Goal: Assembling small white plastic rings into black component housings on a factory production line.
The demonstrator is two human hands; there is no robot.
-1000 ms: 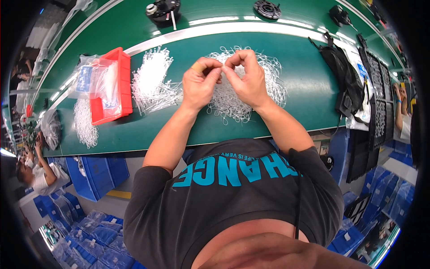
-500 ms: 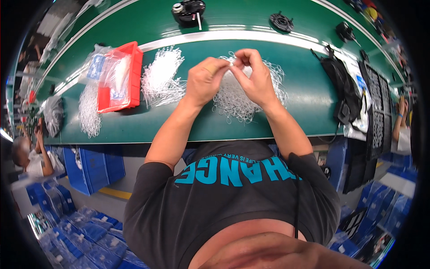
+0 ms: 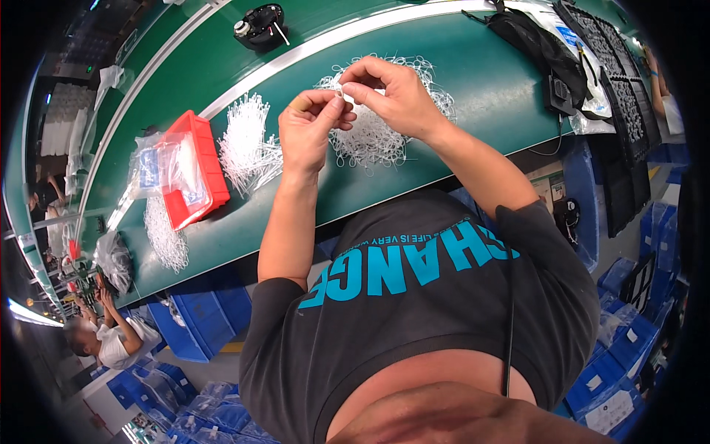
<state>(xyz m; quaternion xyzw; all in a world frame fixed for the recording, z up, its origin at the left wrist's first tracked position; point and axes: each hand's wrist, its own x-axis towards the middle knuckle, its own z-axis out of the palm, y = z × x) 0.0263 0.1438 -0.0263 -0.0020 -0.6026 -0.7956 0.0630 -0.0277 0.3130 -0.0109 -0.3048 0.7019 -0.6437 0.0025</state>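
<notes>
While both hands meet above the green bench (image 3: 473, 81), left hand (image 3: 310, 129) and right hand (image 3: 392, 92) pinch one small white plastic piece (image 3: 342, 95) between fingertips, clamped together on it. Tangled white pile (image 3: 370, 137) lies directly under the hands. Straight white tie bundle (image 3: 248, 140) sits just left of left hand; red tray (image 3: 203, 159) farther left.

Green bench mat (image 3: 473, 66) looking smooth, faintly glossy. White looped ties (image 3: 373, 137) reading as thin translucent plastic. Red tray (image 3: 198, 169) appearing hard, glossy plastic; clear bag (image 3: 151, 166) showing crinkled film.
</notes>
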